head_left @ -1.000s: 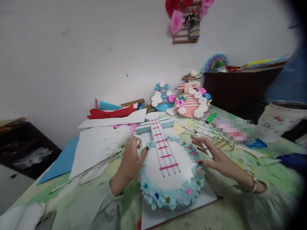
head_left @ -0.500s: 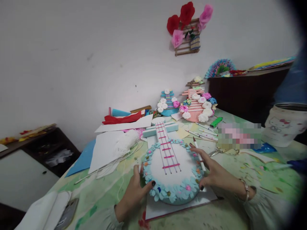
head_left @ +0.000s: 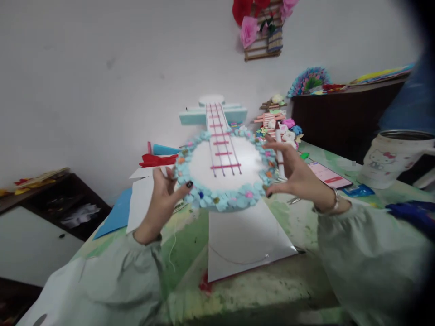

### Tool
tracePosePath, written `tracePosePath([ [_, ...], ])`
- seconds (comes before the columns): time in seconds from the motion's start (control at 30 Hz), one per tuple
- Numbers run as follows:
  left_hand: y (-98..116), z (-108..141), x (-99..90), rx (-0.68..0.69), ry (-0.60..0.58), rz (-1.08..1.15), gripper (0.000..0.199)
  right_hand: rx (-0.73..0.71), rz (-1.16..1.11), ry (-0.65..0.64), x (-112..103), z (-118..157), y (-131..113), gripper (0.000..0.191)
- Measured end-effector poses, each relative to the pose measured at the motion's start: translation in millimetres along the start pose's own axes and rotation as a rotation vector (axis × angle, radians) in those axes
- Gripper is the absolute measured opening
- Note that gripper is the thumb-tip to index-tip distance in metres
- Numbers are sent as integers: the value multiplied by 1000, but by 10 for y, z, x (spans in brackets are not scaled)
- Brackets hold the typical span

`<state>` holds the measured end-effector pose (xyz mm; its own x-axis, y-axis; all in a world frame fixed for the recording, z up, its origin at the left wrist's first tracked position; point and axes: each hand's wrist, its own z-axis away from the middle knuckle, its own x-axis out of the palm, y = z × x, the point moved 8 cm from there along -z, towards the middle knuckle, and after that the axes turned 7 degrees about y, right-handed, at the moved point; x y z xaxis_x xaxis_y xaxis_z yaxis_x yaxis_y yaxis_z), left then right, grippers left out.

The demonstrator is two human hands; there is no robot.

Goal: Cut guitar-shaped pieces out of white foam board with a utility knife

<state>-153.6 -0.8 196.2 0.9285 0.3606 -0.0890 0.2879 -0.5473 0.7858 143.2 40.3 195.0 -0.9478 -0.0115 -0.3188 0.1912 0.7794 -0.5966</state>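
A handmade toy lute [head_left: 224, 158] is held up above the table between my two hands. It has a white round body edged with light blue paper flowers, a blue crosspiece on the neck and pink bars across dark strings. My left hand [head_left: 162, 199] grips its left rim, thumb at the front among the flowers. On the right rim, my right hand [head_left: 295, 174] holds it with fingers above and thumb below. A white pen or brush [head_left: 280, 156] stands between the right fingers and the rim. Below lies a white sheet [head_left: 243, 240] with a curved line drawn on it.
A cup [head_left: 390, 160] and a phone [head_left: 329, 174] stand and lie at the right. Smaller flowered lutes [head_left: 272, 122] lean by the wall. Red material [head_left: 158, 160], white sheets [head_left: 139, 199] and blue paper [head_left: 115, 217] lie at the left.
Both hands have raised the toy lute off the white sheet, upward and slightly left. More of the sheet and its curved line now shows. The camera view has shifted a little.
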Motion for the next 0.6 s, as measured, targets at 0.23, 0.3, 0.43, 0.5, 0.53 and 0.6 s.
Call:
tracePosePath([
  [0.23, 277, -501, 46, 113, -114, 267, 49, -269, -38, 74, -103, -500, -326, 95],
  [0.3, 287, -482, 32, 104, -93, 308, 51, -300, -58, 74, -87, -486, -383, 95],
  [0.43, 223, -442, 46, 62, -77, 338, 55, -327, -63, 76, -37, -457, -380, 92],
  [0.5, 183, -441, 59, 61, -88, 327, 56, -327, -47, 76, -19, -458, -349, 94],
  [0.53, 169, -443, 56, 69, -88, 327, 57, -321, -33, 76, -14, -461, -332, 95],
  [0.6, 147, -448, 36, 90, -79, 340, 59, -274, 21, 89, -15, -470, -280, 99],
])
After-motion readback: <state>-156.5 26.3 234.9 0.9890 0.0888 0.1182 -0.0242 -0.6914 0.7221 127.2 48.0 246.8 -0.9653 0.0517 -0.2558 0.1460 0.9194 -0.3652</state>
